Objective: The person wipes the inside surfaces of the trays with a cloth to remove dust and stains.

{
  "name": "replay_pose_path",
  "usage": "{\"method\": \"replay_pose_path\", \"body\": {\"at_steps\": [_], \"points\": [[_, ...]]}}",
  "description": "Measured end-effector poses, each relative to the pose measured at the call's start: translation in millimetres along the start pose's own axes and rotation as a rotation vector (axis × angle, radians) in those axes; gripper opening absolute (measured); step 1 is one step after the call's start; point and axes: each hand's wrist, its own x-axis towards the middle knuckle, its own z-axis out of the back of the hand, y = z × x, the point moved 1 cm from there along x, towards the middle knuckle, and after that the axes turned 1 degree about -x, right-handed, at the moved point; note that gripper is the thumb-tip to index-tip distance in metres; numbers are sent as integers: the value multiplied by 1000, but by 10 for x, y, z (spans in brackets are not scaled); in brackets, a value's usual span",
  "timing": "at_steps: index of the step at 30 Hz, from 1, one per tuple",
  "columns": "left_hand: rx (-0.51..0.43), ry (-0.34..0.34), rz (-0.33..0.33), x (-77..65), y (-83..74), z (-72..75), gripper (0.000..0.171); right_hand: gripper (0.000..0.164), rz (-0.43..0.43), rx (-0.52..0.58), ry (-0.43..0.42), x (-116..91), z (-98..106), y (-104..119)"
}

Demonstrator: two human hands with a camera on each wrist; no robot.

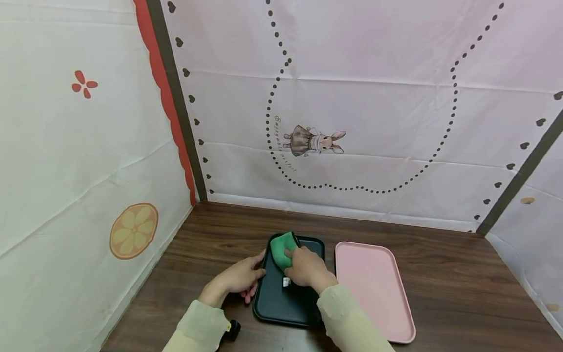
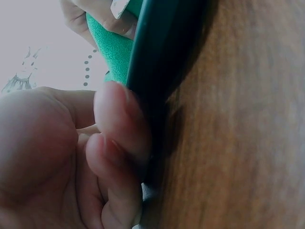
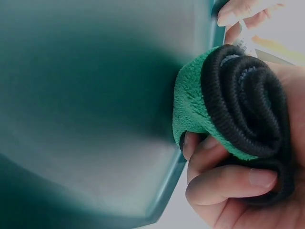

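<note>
My right hand (image 1: 308, 268) grips a folded green towel (image 1: 282, 250) against the inside of a dark tray (image 1: 281, 305), toward its far end. Black edging shows at the rolled layers of the towel (image 3: 190, 95), with my fingers curled under it in the right wrist view. A white label (image 1: 286, 282) hangs from the cloth. At the tray's left rim, my left hand (image 1: 237, 277) holds the edge between thumb and fingers. The left wrist view shows curled fingers (image 2: 119, 129) right against the tray's side (image 2: 157, 47), close over the wood.
A pink tray (image 1: 374, 288) lies just right of the dark one on the brown wooden table (image 1: 462, 283). Printed cloth walls (image 1: 374, 137) enclose the table at the back and both sides. A small black object (image 1: 233, 330) sits by my left cuff.
</note>
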Motion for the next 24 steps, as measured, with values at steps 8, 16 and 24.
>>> {"method": "replay_pose_path", "body": {"at_steps": [8,16,24], "points": [[-15,11,1,1,-6,4,64,55,6,-29,7,-72,-4,50],[-14,7,1,-14,-12,4,63,55,12,-59,19,-147,-6,98],[-18,9,1,-6,-8,0,64,56,19,-64,21,-202,-41,98]]}}
